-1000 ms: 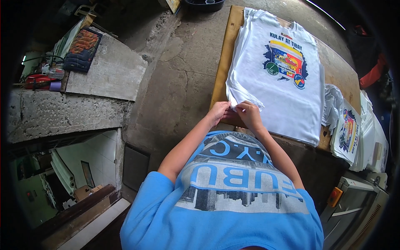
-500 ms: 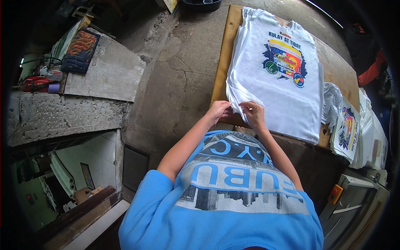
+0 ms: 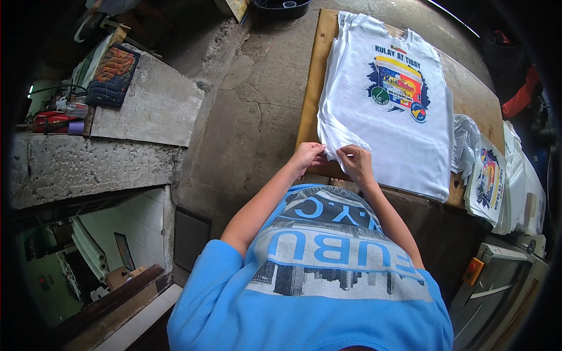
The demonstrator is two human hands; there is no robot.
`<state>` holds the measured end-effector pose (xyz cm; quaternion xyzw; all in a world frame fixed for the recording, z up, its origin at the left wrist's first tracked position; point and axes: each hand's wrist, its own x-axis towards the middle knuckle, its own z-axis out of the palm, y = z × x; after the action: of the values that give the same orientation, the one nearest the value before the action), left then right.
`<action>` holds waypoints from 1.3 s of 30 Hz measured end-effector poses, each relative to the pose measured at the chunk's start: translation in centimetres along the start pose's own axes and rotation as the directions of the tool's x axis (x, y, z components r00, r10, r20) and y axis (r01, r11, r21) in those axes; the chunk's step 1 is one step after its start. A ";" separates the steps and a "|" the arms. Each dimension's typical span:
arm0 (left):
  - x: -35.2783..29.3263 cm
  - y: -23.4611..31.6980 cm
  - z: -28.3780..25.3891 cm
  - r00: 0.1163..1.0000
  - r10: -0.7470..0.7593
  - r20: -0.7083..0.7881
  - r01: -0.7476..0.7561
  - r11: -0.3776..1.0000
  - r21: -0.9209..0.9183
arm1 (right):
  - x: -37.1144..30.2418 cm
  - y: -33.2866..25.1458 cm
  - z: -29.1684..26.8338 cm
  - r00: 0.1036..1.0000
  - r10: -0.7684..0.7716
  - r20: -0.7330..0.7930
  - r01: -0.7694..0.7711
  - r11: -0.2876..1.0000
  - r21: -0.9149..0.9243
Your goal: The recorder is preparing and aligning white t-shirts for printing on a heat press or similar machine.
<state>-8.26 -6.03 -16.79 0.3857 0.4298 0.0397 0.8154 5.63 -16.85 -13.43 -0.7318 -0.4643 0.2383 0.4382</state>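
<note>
A stack of white printed T-shirts [image 3: 404, 146] lies flat on a wooden table [image 3: 311, 88], with a colourful paint-bucket picture on the top shirt's front. At the stack's near left corner the layered shirt edges are bunched and lifted. My left hand [image 3: 307, 157] pinches the outer edge of these layers between thumb and fingers. Just to its right, my right hand [image 3: 356, 161] is closed on the shirt edges at the same corner, its fingertips bent inward. How many layers each hand holds cannot be made out.
Crumpled white cloth [image 3: 466, 140] and more printed white shirts [image 3: 487, 181] hang at the table's right side. A grey machine with an orange switch [image 3: 473, 272] stands at lower right. Concrete ledges [image 3: 140, 105] rise on the left; a black basin [image 3: 284, 8] sits at the far end.
Both hands stay at the shirt corner, with only a very slight shift of the right fingers. The view has tilted a little; the stack lies as before.
</note>
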 end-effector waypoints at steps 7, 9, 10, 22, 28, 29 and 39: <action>0.0 -0.1 -0.2 1.000 -0.003 -0.001 0.003 1.000 0.018 | 0.3 -0.5 -0.4 0.971 -0.217 -0.097 0.178 0.935 -0.308; -0.1 0.1 0.0 1.000 -0.011 -0.006 0.011 0.999 0.030 | 0.2 -0.9 0.1 0.951 -0.288 0.115 0.306 0.932 -0.195; -0.1 0.2 0.1 1.000 -0.002 -0.004 0.002 1.000 0.031 | 0.2 -0.8 0.5 0.951 -0.288 0.114 0.306 0.932 -0.195; -0.6 0.6 0.2 0.997 0.072 -0.041 -0.063 0.980 0.190 | 1.3 1.3 1.8 0.972 0.227 0.066 -0.236 0.948 0.213; -0.6 0.6 0.2 0.997 0.047 -0.059 -0.036 0.983 0.178 | 1.3 2.6 1.7 0.926 0.347 0.152 -0.375 0.789 0.486; -0.4 0.6 0.2 0.996 0.049 -0.081 -0.030 0.976 0.217 | 1.2 3.1 1.8 0.926 0.348 0.149 -0.375 0.789 0.487; 0.1 0.1 0.0 0.997 0.070 -0.011 -0.069 0.994 0.088 | 1.1 1.2 1.2 0.998 -0.055 0.011 0.055 0.998 0.043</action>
<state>-8.15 -5.94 -16.76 0.4353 0.4233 0.0519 0.7928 5.85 -15.61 -15.01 -0.7077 -0.4817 0.2406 0.4574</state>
